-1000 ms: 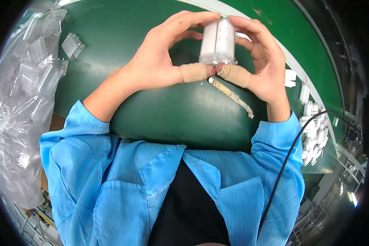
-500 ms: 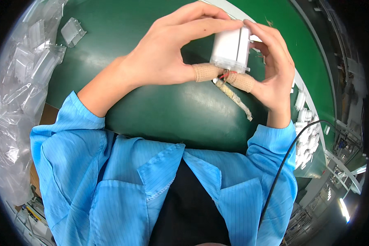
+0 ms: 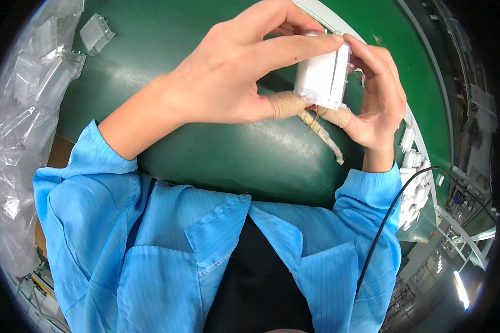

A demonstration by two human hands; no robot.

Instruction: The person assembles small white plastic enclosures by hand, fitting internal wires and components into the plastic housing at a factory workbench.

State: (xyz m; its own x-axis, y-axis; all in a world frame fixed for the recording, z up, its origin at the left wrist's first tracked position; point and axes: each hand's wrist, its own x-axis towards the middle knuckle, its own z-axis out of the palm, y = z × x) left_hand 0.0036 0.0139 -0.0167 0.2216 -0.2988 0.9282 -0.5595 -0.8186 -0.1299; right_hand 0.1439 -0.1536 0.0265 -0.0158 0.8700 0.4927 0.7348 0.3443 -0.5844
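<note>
Both my hands hold a white block in a clear plastic case [image 3: 320, 75] above the green table. My left hand [image 3: 244, 66] grips its left side, with fingers over the top and the taped thumb at the lower edge. On the other side, my right hand [image 3: 375, 89] has its fingertips at the upper right corner and its taped thumb under the lower end. Thin red and green wires [image 3: 315, 117] come out below the case between the thumbs. A yellowish, frayed stick-like piece [image 3: 323, 135] lies just beneath; whether it touches the wires I cannot tell.
At the left, a clear plastic bag [image 3: 16, 150] holds several transparent cases, and one loose clear case [image 3: 96, 34] lies beside it on the green table [image 3: 228, 161]. Several white pieces [image 3: 414, 191] are heaped at the right edge. A black cable [image 3: 391, 208] runs past my right sleeve.
Both hands and the encased block have shifted slightly right and down. The block is tilted a little differently, and more of the thin wires shows below it.
</note>
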